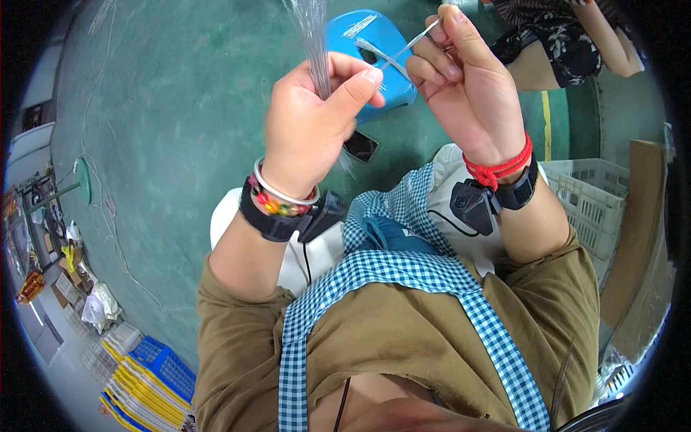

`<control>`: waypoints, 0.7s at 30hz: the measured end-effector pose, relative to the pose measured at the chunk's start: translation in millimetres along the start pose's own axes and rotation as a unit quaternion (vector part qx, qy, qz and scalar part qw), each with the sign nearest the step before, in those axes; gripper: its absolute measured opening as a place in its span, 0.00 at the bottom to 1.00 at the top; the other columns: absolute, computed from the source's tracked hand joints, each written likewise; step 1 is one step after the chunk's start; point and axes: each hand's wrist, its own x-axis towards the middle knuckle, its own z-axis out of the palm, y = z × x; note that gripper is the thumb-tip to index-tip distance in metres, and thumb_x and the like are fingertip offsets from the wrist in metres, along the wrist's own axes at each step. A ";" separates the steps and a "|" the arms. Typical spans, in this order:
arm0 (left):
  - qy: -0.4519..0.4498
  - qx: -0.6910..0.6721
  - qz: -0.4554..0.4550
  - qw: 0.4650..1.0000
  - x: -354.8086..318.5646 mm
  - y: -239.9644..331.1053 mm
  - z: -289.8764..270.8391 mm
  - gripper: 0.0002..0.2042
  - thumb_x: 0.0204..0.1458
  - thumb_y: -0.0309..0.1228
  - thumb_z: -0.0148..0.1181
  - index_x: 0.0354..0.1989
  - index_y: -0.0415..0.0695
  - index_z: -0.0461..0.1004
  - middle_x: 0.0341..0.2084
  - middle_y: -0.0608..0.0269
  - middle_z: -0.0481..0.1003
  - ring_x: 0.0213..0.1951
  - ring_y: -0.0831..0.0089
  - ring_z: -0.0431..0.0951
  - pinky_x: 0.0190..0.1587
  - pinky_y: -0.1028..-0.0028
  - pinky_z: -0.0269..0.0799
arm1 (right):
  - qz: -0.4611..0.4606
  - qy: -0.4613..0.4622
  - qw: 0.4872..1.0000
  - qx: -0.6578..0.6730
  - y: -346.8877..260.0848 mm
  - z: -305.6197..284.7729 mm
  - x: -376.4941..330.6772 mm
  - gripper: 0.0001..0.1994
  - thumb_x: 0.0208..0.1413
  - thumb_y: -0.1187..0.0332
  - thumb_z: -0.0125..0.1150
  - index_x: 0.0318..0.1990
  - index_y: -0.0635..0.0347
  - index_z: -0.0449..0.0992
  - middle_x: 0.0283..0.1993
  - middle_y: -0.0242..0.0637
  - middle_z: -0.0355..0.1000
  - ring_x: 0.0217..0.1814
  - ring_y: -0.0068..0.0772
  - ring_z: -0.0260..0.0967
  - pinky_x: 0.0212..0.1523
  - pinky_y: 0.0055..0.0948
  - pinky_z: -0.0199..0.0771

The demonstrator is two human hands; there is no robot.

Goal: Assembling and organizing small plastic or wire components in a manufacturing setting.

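Note:
My left hand (306,122) is closed round a bundle of thin, shiny, clear-grey strands (311,36). The bundle stands up above the fist, and its loose ends fan out below it. Between my right thumb and fingertips I pinch the end of a narrow whitish strip (419,37). My right hand (479,97) is raised with the palm turned toward me. The strip runs slanting down to my left thumb and forefinger. Behind it is a blue plastic stool (340,43), with a few whitish strands (394,63) over its seat.
A dark phone (362,146) lies on the green floor (180,144) near the stool. Another person's arm (608,36) and knee are at the upper right. A white crate (586,183) stands at my right, stacked yellow and blue crates (147,385) at lower left.

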 end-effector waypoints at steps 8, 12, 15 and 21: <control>-0.132 -0.262 -0.161 0.942 5.0 -3.8 -15.0 0.06 0.55 0.28 0.62 0.32 0.39 0.74 0.24 0.71 0.73 0.17 0.91 0.58 0.17 0.86 0.50 | -0.014 -0.020 1.000 0.005 0.5 6.3 -1.9 0.12 0.65 0.63 0.54 0.29 0.54 0.65 0.23 0.24 0.54 0.22 0.17 0.48 0.28 0.21 0.50; -0.014 -0.001 0.021 1.000 -1.1 -4.4 2.1 0.05 0.53 0.25 0.64 0.33 0.37 0.75 0.22 0.70 0.74 0.19 0.91 0.63 0.19 0.86 0.56 | -0.093 -0.478 0.865 0.125 14.6 -34.9 41.7 0.11 0.65 0.62 0.54 0.30 0.53 0.65 0.23 0.23 0.54 0.22 0.17 0.48 0.28 0.21 0.50; 0.026 0.117 0.206 0.971 -0.7 -16.9 -0.5 0.05 0.52 0.24 0.64 0.33 0.36 0.76 0.23 0.66 0.77 0.18 0.90 0.64 0.20 0.85 0.57 | 0.000 0.017 1.000 -0.014 5.5 4.1 0.1 0.11 0.65 0.62 0.54 0.30 0.53 0.66 0.23 0.23 0.53 0.22 0.17 0.48 0.27 0.21 0.50; -0.089 -0.108 -0.081 0.987 2.8 -4.2 -1.4 0.08 0.58 0.29 0.58 0.38 0.35 0.74 0.30 0.55 0.78 0.16 0.91 0.55 0.16 0.86 0.47 | -0.084 -0.492 0.854 0.150 13.6 -32.4 43.8 0.11 0.66 0.61 0.52 0.31 0.54 0.65 0.24 0.23 0.53 0.22 0.17 0.47 0.27 0.20 0.49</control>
